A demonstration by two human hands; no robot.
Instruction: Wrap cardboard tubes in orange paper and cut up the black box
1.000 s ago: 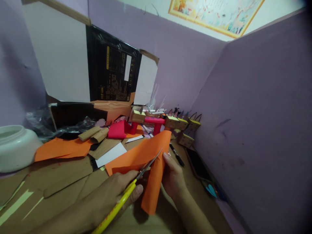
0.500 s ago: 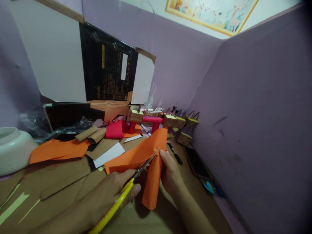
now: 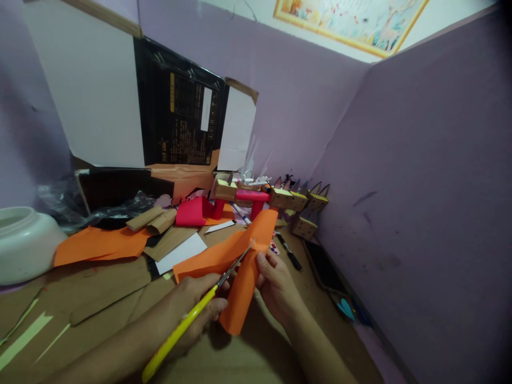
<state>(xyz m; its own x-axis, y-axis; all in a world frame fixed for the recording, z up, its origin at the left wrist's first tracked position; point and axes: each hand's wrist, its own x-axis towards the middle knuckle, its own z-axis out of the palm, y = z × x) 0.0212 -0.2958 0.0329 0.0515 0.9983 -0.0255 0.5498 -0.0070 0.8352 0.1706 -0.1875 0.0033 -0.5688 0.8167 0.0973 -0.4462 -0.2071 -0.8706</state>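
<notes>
My left hand (image 3: 195, 301) is closed on a pair of scissors (image 3: 186, 325) with yellow handles. The blades point up and to the right, and their tips lie at the cut in a sheet of orange paper (image 3: 242, 293). That sheet is partly slit: one flap spreads to the left, while a curled strip hangs down toward me. On its right side, my right hand (image 3: 278, 280) pinches the paper between thumb and fingers. The fingers behind the sheet are partly hidden.
Another orange paper piece (image 3: 102, 245) lies at left beside a white jar (image 3: 26, 245). Behind are cardboard pieces (image 3: 164, 221), red paper (image 3: 192, 212) and small cardboard animal figures (image 3: 294, 200). A black marker (image 3: 289, 253) and a phone (image 3: 324, 266) lie to the right.
The scissors' handles have come together and the tips have shifted slightly left. The hanging orange strip has swung left, and my right hand has moved a little lower on the paper.
</notes>
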